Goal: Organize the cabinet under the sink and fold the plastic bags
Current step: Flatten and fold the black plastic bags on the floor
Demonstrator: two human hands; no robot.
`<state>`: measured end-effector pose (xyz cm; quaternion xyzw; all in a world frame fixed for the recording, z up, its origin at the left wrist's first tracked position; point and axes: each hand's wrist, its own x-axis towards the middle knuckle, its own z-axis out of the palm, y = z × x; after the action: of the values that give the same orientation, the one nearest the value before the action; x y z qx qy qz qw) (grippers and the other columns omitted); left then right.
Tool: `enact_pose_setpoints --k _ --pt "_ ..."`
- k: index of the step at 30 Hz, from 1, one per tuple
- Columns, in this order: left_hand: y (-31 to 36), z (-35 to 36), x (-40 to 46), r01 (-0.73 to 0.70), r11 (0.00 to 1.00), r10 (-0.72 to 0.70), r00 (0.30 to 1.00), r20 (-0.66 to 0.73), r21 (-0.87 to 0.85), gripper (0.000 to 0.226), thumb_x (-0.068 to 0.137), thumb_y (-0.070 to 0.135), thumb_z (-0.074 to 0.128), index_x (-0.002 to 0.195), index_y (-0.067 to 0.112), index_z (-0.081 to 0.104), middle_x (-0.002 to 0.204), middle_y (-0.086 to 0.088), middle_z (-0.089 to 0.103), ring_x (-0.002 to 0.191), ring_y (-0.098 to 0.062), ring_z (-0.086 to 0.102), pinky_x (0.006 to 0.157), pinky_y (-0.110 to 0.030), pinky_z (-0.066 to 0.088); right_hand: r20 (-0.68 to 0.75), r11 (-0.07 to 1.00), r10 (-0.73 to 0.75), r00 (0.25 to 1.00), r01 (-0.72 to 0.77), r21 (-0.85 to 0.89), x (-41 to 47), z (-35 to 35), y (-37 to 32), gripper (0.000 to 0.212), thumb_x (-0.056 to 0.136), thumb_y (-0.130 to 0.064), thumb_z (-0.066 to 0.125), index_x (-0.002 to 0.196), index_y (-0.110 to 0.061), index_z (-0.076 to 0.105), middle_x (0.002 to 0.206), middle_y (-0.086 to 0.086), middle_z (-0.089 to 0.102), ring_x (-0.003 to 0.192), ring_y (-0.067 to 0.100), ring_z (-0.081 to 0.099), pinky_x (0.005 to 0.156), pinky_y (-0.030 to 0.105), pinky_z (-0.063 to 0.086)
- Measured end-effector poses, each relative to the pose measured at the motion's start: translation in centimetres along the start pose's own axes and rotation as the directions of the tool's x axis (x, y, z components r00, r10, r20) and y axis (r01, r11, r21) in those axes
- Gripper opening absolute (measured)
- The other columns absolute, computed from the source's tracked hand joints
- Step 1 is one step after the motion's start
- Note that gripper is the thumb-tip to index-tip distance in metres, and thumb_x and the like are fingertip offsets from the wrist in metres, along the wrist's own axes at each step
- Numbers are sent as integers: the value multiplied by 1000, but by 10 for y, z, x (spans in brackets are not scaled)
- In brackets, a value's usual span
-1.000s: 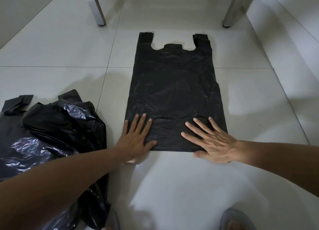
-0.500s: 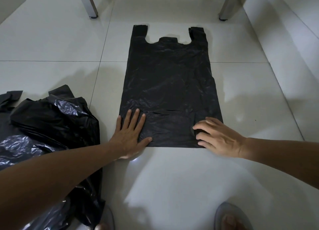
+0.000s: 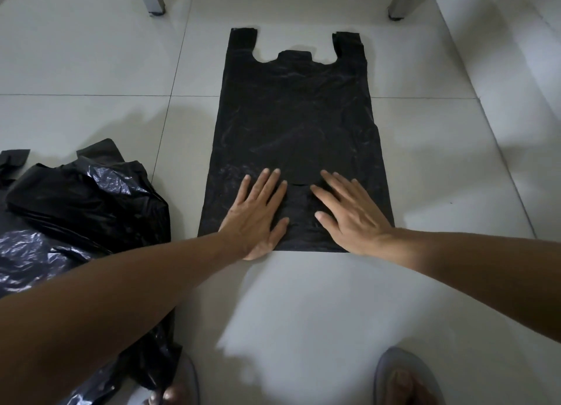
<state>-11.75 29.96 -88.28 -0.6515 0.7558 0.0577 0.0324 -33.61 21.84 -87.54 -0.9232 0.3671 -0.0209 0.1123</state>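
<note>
While the black plastic bag (image 3: 296, 137) lies flat on the floor (image 3: 440, 161), your left hand (image 3: 256, 215) and right hand (image 3: 349, 213) press its near end, fingers straight.

Dim indoor light, soft shadows on glossy floor (image 3: 91, 55), wide-angle edge bending

A black plastic bag (image 3: 296, 137) lies spread flat on the floor, its two handles pointing away from the person and its straight bottom edge nearest. The film is thin, glossy and lightly creased, with a short horizontal wrinkle near the bottom. To its left, apart from it, a heap (image 3: 82, 210) of more black bags sits crumpled and shiny, one handle strip sticking out at the far left.
</note>
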Motion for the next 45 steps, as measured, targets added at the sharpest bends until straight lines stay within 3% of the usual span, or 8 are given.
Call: enact_pose_setpoints --k 4,8,15,20,26,30,36,45 --pt "3 13 10 21 1000 -22 998 59 10 75 92 58 -1 155 18 -5 162 -7 -13 148 -24 -16 120 -50 -3 117 986 152 981 -142 -89 14 19 -7 70 93 -63 13 156 -33 17 165 8 9 151 35 7 119 59 9" --pt "-7 21 12 56 998 -56 998 28 11 77 91 67 6 156 26 1 163 -5 -6 150 -26 -8 119 -54 1 97 977 162 982 -146 -155 11 30 -1 69 95 -64 18 155 -31 19 164 9 15 150 34 13 117 62 10" --pt "-22 27 5 163 986 -164 985 -48 -34 80 89 73 15 154 28 19 163 -6 10 149 -34 6 117 -59 7 51 960 249 967 -239 -148 5 32 12 72 93 -68 16 156 -33 10 165 4 6 151 30 6 119 60 4" --pt "-36 30 -7 239 970 -242 967 -77 -50 79 91 71 22 155 24 17 163 -7 10 149 -34 4 118 -57 7 53 921 361 931 -347 -175 -9 24 43 74 91 -69 9 157 -34 5 166 2 0 152 28 1 119 59 5" --pt "-34 21 -4 300 950 -307 948 -82 -89 80 92 68 17 154 19 20 162 -11 11 149 -33 3 118 -57 6 46 918 370 928 -358 -169 -8 14 42 75 92 -63 10 156 -25 15 165 8 7 151 34 5 116 65 10" --pt "-33 6 16 189 982 -190 979 -77 -21 74 94 60 12 155 19 11 163 -11 -2 150 -28 -6 119 -54 0 -10 945 307 952 -306 -115 20 6 19 69 94 -57 17 155 -25 22 165 9 9 151 36 6 117 63 9" --pt "-47 7 59 -30 998 27 998 64 61 72 90 61 -3 154 28 -9 162 -5 -14 148 -22 -16 120 -50 -6 84 935 346 935 -335 -117 69 21 8 65 96 -63 13 155 -37 0 165 3 -9 151 32 -10 118 61 -2" --pt "-72 16 52 282 959 -283 959 -21 -22 84 86 76 4 156 28 -2 163 -3 -7 149 -29 -10 120 -51 -1 40 870 485 873 -478 -121 63 20 51 76 88 -75 -3 154 -40 -7 165 0 -11 151 27 -11 118 58 -4"
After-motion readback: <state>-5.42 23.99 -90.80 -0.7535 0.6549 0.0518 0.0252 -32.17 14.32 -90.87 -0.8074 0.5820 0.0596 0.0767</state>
